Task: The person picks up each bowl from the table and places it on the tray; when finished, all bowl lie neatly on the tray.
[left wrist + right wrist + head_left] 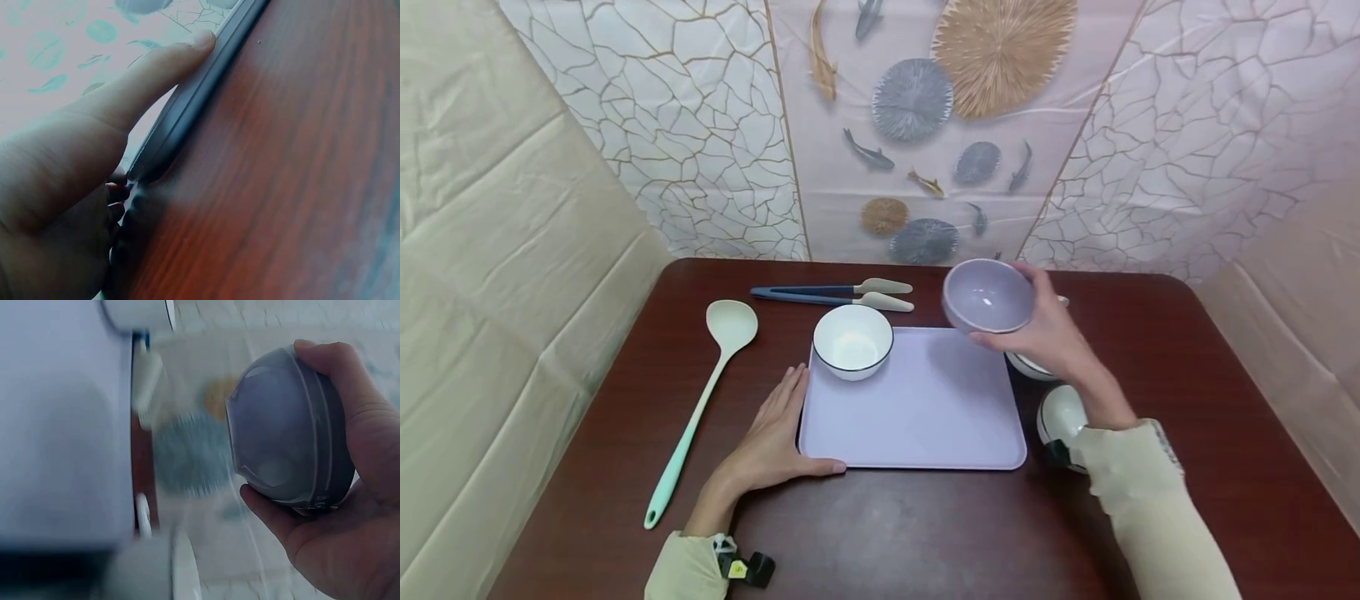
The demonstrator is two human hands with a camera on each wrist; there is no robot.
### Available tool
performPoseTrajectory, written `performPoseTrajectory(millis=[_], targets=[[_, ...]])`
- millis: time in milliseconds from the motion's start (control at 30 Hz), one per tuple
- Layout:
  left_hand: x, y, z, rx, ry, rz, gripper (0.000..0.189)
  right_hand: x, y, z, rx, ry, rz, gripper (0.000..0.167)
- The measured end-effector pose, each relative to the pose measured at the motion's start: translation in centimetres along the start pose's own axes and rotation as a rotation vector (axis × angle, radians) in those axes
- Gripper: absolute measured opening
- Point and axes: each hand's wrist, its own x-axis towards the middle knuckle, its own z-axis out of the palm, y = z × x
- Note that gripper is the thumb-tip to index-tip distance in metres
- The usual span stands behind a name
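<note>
Patterned cloth (917, 167) with fish and round leaf motifs hangs behind a dark reddish-brown table (910, 533), with pale fabric panels (497, 250) on either side; on the table lies a lilac tray (917, 417), a white bowl (853, 340) with a dark rim standing upright in its far left corner.

Lifted over the tray's far right corner is a purple bowl (988, 293), its opening up and its foot well clear of the tray surface, as the right wrist view shows; the right hand (1051, 327) grips it from the right side, thumb and fingers spread round its wall; the left hand (775, 435) is spread loosely at the tray's near left corner, fingers along the left edge and thumb stretched along the near edge, grasping nothing; both arms wear cream sleeves (1157, 508).

Left of the tray lies a pale green spoon (730, 327), its handle pointing toward the person; just beyond the tray rest blue tongs (808, 297) with cream tips, their arms apart; to the right of the tray, partly hidden by the right arm, are a white dish (1032, 368) and, nearer the person, another white vessel (1063, 412).
</note>
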Motion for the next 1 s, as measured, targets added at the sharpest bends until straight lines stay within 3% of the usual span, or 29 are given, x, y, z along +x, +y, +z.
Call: performPoseTrajectory(millis=[133,333,700,1000], targets=[[0.2,0.2,0.1,0.009,0.003,0.012,0.14,0.5,-0.8,2.2,0.036,-0.038,-0.02,0.111],[0.2,0.1,0.1,0.019,0.007,0.018,0.14,0.5,-0.8,3.9,0.068,-0.022,-0.03,0.11],[0.0,-0.2,-0.1,0.009,0.011,-0.001,0.139,-0.7,1.0,8.1,0.014,0.016,0.045,0.118],[0.0,-0.2,-0.1,0.012,0.006,-0.003,0.14,-1.4,2.1,9.4,-0.032,0.034,0.055,0.118]])
